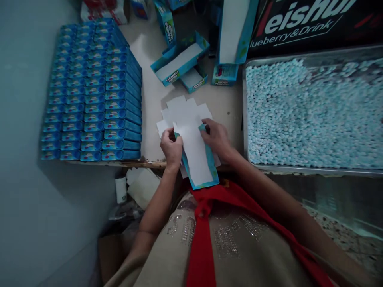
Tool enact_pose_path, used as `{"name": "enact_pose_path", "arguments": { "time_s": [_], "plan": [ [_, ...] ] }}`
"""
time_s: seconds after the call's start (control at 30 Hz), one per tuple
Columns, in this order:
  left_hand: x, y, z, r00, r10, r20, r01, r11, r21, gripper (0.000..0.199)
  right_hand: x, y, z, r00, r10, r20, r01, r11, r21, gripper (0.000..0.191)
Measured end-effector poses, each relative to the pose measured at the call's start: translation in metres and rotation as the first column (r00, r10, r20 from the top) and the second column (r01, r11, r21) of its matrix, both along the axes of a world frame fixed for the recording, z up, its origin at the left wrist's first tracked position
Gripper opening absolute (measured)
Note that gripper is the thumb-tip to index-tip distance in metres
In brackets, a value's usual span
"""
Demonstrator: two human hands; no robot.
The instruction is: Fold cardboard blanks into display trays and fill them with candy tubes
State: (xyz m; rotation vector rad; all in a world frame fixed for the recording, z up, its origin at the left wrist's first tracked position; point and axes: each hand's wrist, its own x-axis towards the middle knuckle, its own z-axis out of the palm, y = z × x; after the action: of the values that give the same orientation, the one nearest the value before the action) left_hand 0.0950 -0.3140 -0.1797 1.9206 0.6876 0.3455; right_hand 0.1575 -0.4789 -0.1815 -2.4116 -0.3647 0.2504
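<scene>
A partly folded blue carton, white inside, lies at the table's front edge with its near end overhanging it. My left hand pinches its left side near the far corner. On the opposite side, my right hand has its fingers closed on the carton's far right corner. Beneath it are flat white card blanks, spread unevenly. Both far corners are partly covered by my fingers.
Stacked small blue boxes stand at the left. Folded open trays lie beyond my hands. At the right is a metal tray of pale blue pieces, with a black printed panel behind it.
</scene>
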Motion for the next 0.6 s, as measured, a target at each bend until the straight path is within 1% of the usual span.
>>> {"name": "enact_pose_path", "arguments": {
  "time_s": [0.1,0.2,0.3,0.37,0.43,0.5,0.53,0.57,0.6],
  "plan": [
    [0.004,-0.006,0.002,0.999,0.033,0.016,-0.034,0.999,0.018,0.034,-0.011,-0.007,-0.003,0.998,0.01,0.061,-0.015,0.997,0.078,0.048],
    [0.011,-0.006,0.001,1.0,-0.004,0.02,0.005,1.0,-0.014,0.035,-0.019,-0.013,-0.002,0.994,0.016,0.109,-0.027,0.994,0.102,0.047],
    [0.018,0.0,-0.001,1.0,-0.022,-0.013,0.021,0.998,-0.056,0.036,-0.016,-0.013,0.001,0.99,0.048,0.129,-0.055,0.997,0.051,0.035],
    [0.022,0.005,-0.002,0.998,-0.039,-0.045,0.038,0.999,-0.017,0.023,-0.012,-0.012,0.004,0.988,0.084,0.133,-0.089,0.996,0.027,0.031],
    [0.023,0.006,-0.003,0.997,-0.036,-0.069,0.04,0.997,0.068,0.002,-0.009,-0.012,0.006,0.987,0.091,0.134,-0.091,0.996,-0.006,0.032],
    [0.023,0.004,-0.003,0.998,0.021,-0.056,-0.013,0.991,0.137,0.011,-0.006,-0.013,0.01,0.991,0.069,0.116,-0.06,0.995,-0.08,0.033],
    [0.022,0.002,-0.002,0.998,0.054,-0.025,-0.05,0.987,0.151,0.011,-0.004,-0.013,0.012,0.993,0.06,0.101,-0.048,0.992,-0.117,0.033],
    [0.021,0.0,-0.001,0.997,0.069,0.018,-0.071,0.986,0.153,0.01,-0.001,-0.013,0.015,0.995,0.058,0.083,-0.046,0.988,-0.145,0.033],
    [0.021,-0.002,0.001,0.997,0.058,0.059,-0.067,0.986,0.153,0.009,0.002,-0.013,0.017,0.996,0.066,0.065,-0.055,0.985,-0.161,0.032]
  ]
}}
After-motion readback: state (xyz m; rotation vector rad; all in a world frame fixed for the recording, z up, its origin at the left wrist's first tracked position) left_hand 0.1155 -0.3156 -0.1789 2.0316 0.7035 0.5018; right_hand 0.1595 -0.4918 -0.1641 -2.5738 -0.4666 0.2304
